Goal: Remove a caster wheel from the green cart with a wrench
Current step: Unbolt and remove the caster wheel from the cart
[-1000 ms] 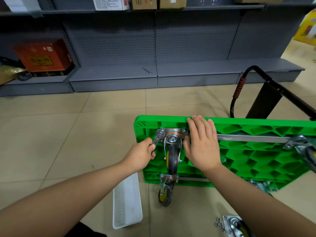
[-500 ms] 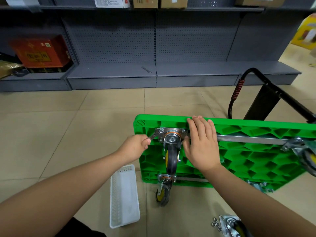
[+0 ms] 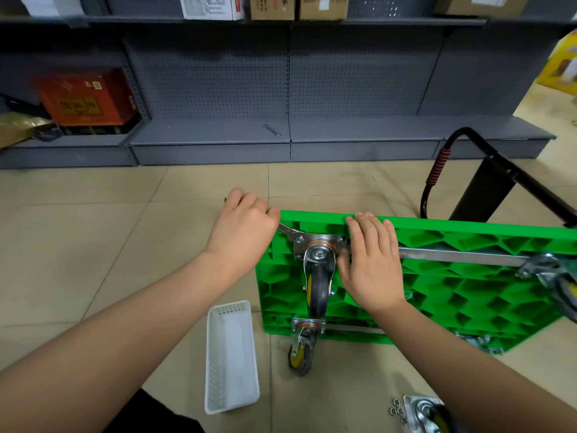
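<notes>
Green plastic fills the middle of the head view: the green cart [image 3: 437,285] lies flipped on the tiled floor [image 3: 93,245], its ribbed underside facing up and its black handle [image 3: 437,170] folded beyond the far edge. At the cart's far left corner a caster wheel [image 3: 318,285] is mounted by a metal plate. The left hand [image 3: 246,223] is curled around the handle of a wrench [image 3: 290,234], whose head sits on a bolt at the plate's left corner. The right hand [image 3: 371,260] lies flat with straight fingers on the cart just right of that caster, fingertips at the cart's far edge. A second caster [image 3: 301,348] hangs at the cart's near left corner. Left of the cart lies a white basket [image 3: 231,357]; near the cart's front edge a detached caster [image 3: 427,414] rests beside loose washers [image 3: 396,409]. Beyond the cart stands grey shelving [image 3: 281,89] with another wrench [image 3: 271,130] on its lowest shelf.
</notes>
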